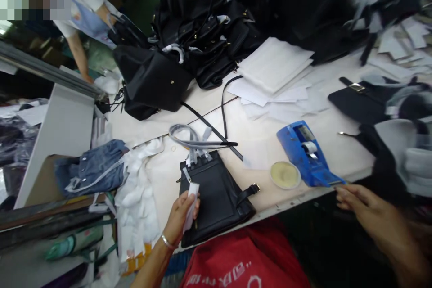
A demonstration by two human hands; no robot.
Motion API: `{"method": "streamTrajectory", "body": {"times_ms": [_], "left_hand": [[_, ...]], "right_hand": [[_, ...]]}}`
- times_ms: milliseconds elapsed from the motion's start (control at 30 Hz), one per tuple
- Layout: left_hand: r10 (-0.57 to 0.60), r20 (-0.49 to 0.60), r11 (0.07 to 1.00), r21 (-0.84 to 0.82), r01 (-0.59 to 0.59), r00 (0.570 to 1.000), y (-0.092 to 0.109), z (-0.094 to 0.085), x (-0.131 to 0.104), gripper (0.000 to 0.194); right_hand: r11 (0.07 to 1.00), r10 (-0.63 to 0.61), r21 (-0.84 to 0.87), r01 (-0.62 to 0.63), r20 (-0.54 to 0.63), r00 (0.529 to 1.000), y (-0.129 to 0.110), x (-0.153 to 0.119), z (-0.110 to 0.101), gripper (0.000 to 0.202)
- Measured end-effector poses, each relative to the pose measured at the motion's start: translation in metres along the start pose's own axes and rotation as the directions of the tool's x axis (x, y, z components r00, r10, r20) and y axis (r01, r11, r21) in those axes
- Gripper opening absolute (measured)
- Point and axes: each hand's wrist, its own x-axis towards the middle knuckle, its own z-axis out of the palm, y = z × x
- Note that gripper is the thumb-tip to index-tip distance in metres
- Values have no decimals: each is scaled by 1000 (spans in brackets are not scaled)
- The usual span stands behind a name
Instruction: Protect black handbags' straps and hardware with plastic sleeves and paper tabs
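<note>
A black bag (216,193) lies at the table's front edge, its handles wrapped in pale covering. My left hand (182,213) is closed on a white strip (191,207) over the bag's left side, below a zipper pull. On the right, my right hand (356,198) is at the front end of a blue tape dispenser (303,153), its fingers pinched together; whether tape is between them is too small to tell. A round dish with a yellowish surface (285,175) sits between the bag and the dispenser.
Black bags (151,76) are heaped at the back. White sheets (275,65) are stacked behind the dispenser. Black bag parts (361,99) lie at the right. Folded denim (94,166) and white wrapping (138,193) are at the left. A person (91,13) stands at the back left.
</note>
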Motion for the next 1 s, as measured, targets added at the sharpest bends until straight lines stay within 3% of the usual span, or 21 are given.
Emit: {"method": "streamTrajectory", "body": {"times_ms": [100,167,233,300,367,433,500,567,633,733,833,1000], "left_hand": [[1,28,999,-41,0,1000,-2,-4,1,27],[2,54,998,-64,1,999,-3,-7,1,26],[4,73,997,-76,2,997,-4,-10,2,26],[5,80,997,-78,1,997,-4,-12,3,26],[9,87,997,-71,-2,996,-5,-13,4,25],[19,96,999,-51,-14,995,-6,-12,6,24],[32,109,999,-11,-31,994,-8,-12,8,24],[38,124,998,37,-43,992,-11,-11,10,24],[42,143,995,83,-54,989,-14,-12,13,25],[76,163,986,132,-98,984,-18,-16,14,26],[120,164,976,163,-147,979,-21,-20,13,26],[132,150,975,160,-156,980,-22,-26,12,27]], "right_hand": [[968,54,240,-72,77,996,3,-3,8,33],[975,44,213,-63,96,994,5,-2,6,32],[998,39,-58,-32,124,992,8,0,-1,27],[925,21,-378,32,134,991,6,-2,-6,18],[850,-33,-520,90,119,992,-9,-14,0,15],[884,-93,-444,143,131,987,-40,-39,23,22],[946,-167,-234,224,239,956,-86,-71,64,29],[958,-267,26,286,448,853,-134,-101,114,28],[918,-393,208,339,602,695,-172,-121,163,26],[818,-562,309,485,608,561,-201,-134,216,19],[772,-598,252,584,601,531,-204,-136,241,13],[762,-553,96,641,612,566,-201,-135,253,11]]}}
